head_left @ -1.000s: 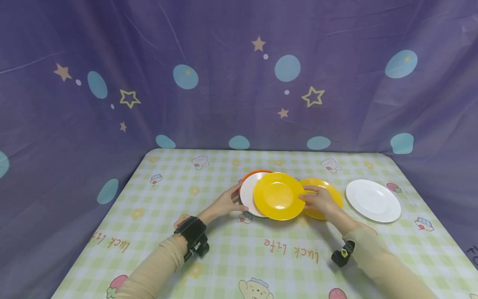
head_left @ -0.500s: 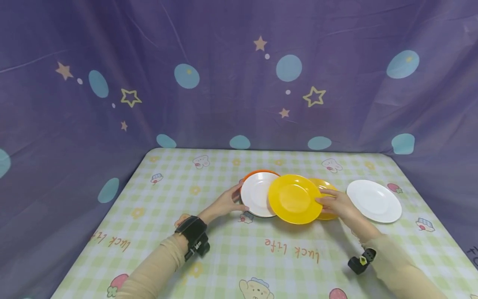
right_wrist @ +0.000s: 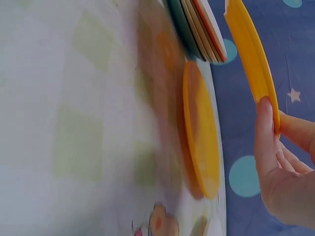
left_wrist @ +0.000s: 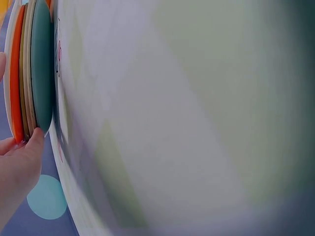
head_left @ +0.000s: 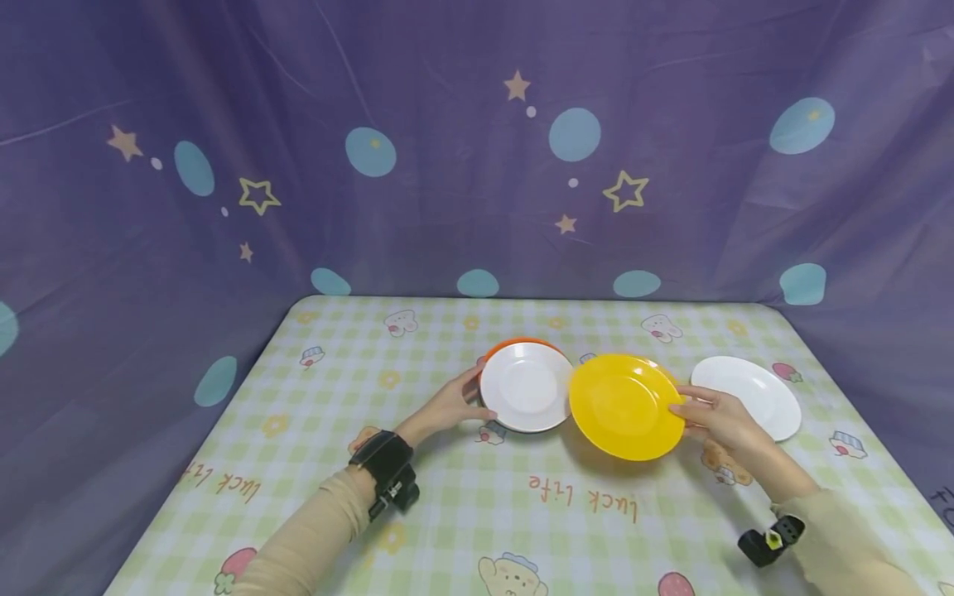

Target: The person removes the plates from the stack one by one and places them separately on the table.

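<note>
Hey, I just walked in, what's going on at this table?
A person's right-hand grip holds a yellow plate by its rim, above a second yellow plate on the checked tablecloth. The left-hand grip holds the side of a plate stack topped by a white plate. A separate white plate lies to the right.

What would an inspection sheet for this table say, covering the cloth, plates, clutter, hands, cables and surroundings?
Surface: green-and-white checked tablecloth with printed cartoons.
Job's things: raised yellow plate, held above and apart from a second yellow plate on the cloth; plate stack, white on top, orange just beneath, teal lowest; separate white plate at the right.
Clutter: nothing seen.
Grippers: bare hands; right hand pinches the raised yellow plate's rim, left hand rests against the plate stack's edge.
Cables: nothing seen.
Surroundings: purple curtain with stars and light-blue spots.
</note>
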`<state>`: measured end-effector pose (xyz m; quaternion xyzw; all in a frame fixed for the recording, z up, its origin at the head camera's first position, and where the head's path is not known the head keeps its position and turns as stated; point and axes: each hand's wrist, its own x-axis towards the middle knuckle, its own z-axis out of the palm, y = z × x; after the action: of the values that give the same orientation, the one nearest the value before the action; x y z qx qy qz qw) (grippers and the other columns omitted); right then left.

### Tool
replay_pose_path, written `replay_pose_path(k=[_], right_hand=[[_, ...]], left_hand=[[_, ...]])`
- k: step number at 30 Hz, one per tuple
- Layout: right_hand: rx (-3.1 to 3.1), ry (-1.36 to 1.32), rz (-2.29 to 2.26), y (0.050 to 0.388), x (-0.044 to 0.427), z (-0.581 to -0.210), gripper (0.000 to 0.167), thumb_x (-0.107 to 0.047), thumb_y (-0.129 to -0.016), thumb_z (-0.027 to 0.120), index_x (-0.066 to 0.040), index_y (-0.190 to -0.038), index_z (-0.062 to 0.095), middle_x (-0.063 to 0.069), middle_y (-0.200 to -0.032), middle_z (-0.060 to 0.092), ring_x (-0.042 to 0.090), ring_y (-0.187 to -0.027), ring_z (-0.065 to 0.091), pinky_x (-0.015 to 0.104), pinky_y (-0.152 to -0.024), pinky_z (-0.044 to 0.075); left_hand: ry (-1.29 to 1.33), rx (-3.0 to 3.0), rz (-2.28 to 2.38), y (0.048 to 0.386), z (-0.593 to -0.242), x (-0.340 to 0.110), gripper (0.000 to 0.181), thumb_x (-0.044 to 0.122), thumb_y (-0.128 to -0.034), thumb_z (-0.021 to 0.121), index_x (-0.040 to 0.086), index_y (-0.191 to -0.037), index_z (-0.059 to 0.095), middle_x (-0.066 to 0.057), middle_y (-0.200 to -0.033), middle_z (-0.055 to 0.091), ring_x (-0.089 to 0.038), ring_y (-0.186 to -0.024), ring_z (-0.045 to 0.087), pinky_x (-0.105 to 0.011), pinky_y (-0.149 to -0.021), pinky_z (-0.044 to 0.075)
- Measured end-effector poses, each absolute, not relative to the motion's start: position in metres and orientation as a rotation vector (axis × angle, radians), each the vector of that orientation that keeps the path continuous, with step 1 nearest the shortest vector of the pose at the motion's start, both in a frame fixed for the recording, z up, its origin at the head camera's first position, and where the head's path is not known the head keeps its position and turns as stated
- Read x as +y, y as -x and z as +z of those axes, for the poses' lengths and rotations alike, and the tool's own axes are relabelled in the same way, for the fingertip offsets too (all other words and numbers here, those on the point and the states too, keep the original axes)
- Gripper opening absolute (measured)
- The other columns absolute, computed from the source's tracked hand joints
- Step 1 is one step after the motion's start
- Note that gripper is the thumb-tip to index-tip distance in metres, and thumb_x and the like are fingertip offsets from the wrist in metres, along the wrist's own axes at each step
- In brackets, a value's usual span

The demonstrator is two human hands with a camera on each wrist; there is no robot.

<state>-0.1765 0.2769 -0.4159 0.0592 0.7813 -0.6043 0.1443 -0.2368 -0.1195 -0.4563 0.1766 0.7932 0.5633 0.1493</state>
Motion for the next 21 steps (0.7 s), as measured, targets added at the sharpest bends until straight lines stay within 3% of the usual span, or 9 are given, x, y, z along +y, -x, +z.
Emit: replay_pose_path(k=[6,7,8,13,14,15,17,19,21], right_hand=[[2.276,-0.185,-1.685,0.166,0.294,-0.416,0.073,-0.029,-0.083,0.062,0.011,-0.133,0.026,0.001,-0.095,0.064,0.012,-0.078,0.064,0.032,-0.074,0.054],[2.272,-0.194,-1.681,0.166,0.298,-0.419,0.069,-0.031,-0.082,0.063,0.003,-0.133,0.032,0.000,-0.094,0.065,0.013,-0.079,0.064,0.033,-0.075,0.054],[2.282,-0.195,-1.667,0.164,0.301,-0.420,0.069,-0.032,-0.081,0.063,0.003,-0.133,0.033,0.000,-0.093,0.065,0.013,-0.079,0.064,0.033,-0.075,0.054],[2.282,-0.156,-1.681,0.157,0.316,-0.419,0.064,-0.029,-0.083,0.061,0.004,-0.132,0.036,-0.004,-0.089,0.067,0.014,-0.079,0.065,0.033,-0.073,0.054],[2.282,-0.134,-1.692,0.153,0.317,-0.417,0.065,-0.026,-0.085,0.060,0.011,-0.131,0.032,-0.003,-0.090,0.066,0.014,-0.079,0.065,0.032,-0.072,0.055],[2.271,-0.122,-1.703,0.152,0.321,-0.416,0.061,-0.024,-0.085,0.059,0.008,-0.130,0.035,-0.004,-0.090,0.067,0.014,-0.079,0.065,0.032,-0.072,0.055],[2.244,-0.112,-1.723,0.148,0.328,-0.416,0.044,-0.022,-0.086,0.059,-0.007,-0.125,0.048,-0.007,-0.089,0.067,0.013,-0.079,0.064,0.031,-0.072,0.055],[2.213,-0.092,-1.752,0.145,0.336,-0.416,0.027,-0.019,-0.086,0.058,-0.022,-0.113,0.057,-0.008,-0.089,0.067,0.012,-0.080,0.064,0.030,-0.071,0.055],[2.177,-0.099,-1.776,0.142,0.345,-0.417,0.021,-0.016,-0.086,0.058,-0.034,-0.098,0.059,-0.010,-0.089,0.067,0.011,-0.080,0.064,0.029,-0.072,0.055]], left_hand=[[-0.529,2.239,1.614,0.232,-0.444,-0.119,0.092,0.000,-0.0695,0.072,-0.007,-0.138,0.011,-0.018,-0.145,0.007,-0.032,-0.130,0.020,-0.039,-0.106,0.024],[-0.532,2.233,1.609,0.230,-0.440,-0.119,0.091,0.000,-0.0699,0.071,-0.008,-0.138,0.010,-0.019,-0.145,0.007,-0.033,-0.130,0.020,-0.039,-0.106,0.024],[-0.537,2.227,1.614,0.228,-0.437,-0.119,0.091,-0.001,-0.0699,0.071,-0.009,-0.137,0.010,-0.021,-0.145,0.007,-0.034,-0.129,0.021,-0.041,-0.106,0.024],[-0.538,2.210,1.630,0.227,-0.436,-0.118,0.091,-0.003,-0.0699,0.070,-0.009,-0.137,0.010,-0.021,-0.145,0.007,-0.033,-0.129,0.020,-0.040,-0.106,0.024],[-0.537,2.209,1.640,0.229,-0.440,-0.119,0.091,-0.003,-0.0694,0.071,-0.009,-0.137,0.010,-0.020,-0.145,0.007,-0.033,-0.129,0.020,-0.040,-0.106,0.024],[-0.533,2.213,1.639,0.231,-0.444,-0.119,0.092,-0.002,-0.0693,0.071,-0.008,-0.138,0.010,-0.019,-0.145,0.007,-0.032,-0.130,0.020,-0.039,-0.106,0.023],[-0.524,2.225,1.645,0.235,-0.452,-0.120,0.093,-0.001,-0.0685,0.072,-0.005,-0.138,0.011,-0.017,-0.146,0.008,-0.030,-0.130,0.021,-0.038,-0.106,0.023],[-0.517,2.243,1.646,0.237,-0.457,-0.120,0.093,0.001,-0.0679,0.073,-0.004,-0.139,0.013,-0.015,-0.146,0.010,-0.029,-0.130,0.022,-0.036,-0.106,0.024],[-0.509,2.261,1.641,0.237,-0.458,-0.120,0.094,0.003,-0.0675,0.074,-0.003,-0.139,0.014,-0.014,-0.146,0.011,-0.028,-0.130,0.023,-0.035,-0.106,0.025]])
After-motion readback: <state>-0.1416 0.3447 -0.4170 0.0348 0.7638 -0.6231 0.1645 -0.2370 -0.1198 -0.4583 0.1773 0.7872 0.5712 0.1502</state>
